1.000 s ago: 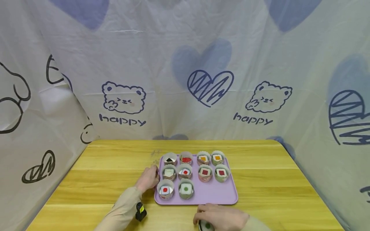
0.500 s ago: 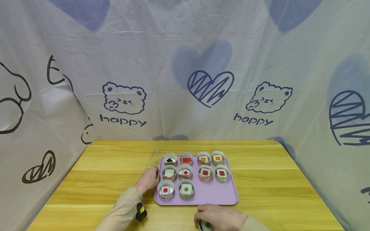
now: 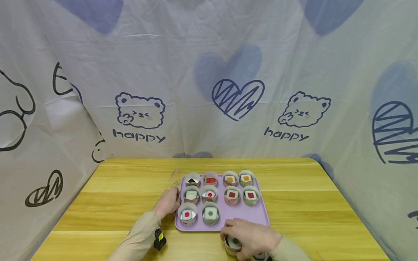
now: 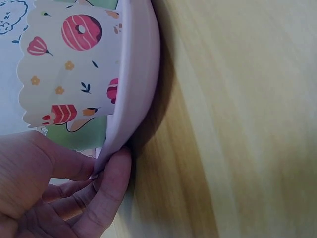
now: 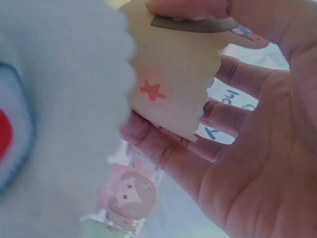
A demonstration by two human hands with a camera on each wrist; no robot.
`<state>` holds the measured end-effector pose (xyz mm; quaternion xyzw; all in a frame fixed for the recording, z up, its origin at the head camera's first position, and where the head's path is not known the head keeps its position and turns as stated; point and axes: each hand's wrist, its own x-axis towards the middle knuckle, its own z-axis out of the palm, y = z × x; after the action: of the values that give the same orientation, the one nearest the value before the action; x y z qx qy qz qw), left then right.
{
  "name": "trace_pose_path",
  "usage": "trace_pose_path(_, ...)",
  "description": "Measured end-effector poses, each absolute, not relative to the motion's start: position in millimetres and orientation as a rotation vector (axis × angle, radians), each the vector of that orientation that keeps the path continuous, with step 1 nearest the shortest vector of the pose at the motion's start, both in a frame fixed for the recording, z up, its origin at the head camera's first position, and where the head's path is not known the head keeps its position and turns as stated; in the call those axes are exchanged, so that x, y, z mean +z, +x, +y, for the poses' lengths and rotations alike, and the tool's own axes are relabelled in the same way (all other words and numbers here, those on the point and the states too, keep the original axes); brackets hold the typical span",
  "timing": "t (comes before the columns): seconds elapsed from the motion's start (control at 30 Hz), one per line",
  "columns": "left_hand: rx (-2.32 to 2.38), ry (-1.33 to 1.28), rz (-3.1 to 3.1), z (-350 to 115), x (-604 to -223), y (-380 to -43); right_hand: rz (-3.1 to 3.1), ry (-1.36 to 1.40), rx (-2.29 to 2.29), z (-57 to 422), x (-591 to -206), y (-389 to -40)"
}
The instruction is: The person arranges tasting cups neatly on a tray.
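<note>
A lilac tray on the table holds several paper baking cups, each with a small white block-like piece inside. My left hand pinches the tray's left rim between thumb and fingers, beside a cup printed with a pink doughnut. Close to the tray's front edge, my right hand grips a paper baking cup from above; inside is a white piece with a green dot. The right wrist view has its thumb and fingers round the scalloped cup wall.
Another cup with a red-centred piece stands close to the right wrist camera. A black device with a yellow patch is by the left sleeve. Printed cloth walls in the wooden table at the back and sides.
My right hand has moved up and slightly right with its cup, now overlapping the tray's front edge, and another cup shows beneath it. My left hand stays at the tray rim.
</note>
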<state>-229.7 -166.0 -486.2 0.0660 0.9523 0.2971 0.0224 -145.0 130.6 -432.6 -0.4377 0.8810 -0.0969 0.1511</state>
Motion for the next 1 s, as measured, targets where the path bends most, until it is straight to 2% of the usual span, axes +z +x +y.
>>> trace_pose_path(0.5,0.918,0.199,2.944,-167,-488,-230,2.64,-1.148,-0.278,137,-415,-172)
trace_pose_path(0.83,0.904,0.249,2.975,-167,-483,-227,2.659,-1.027,-0.268,133,-422,-185)
trace_pose_path(1.0,0.888,0.263,2.99,-167,-481,-227,2.693,-1.051,-0.272,133,-428,-192)
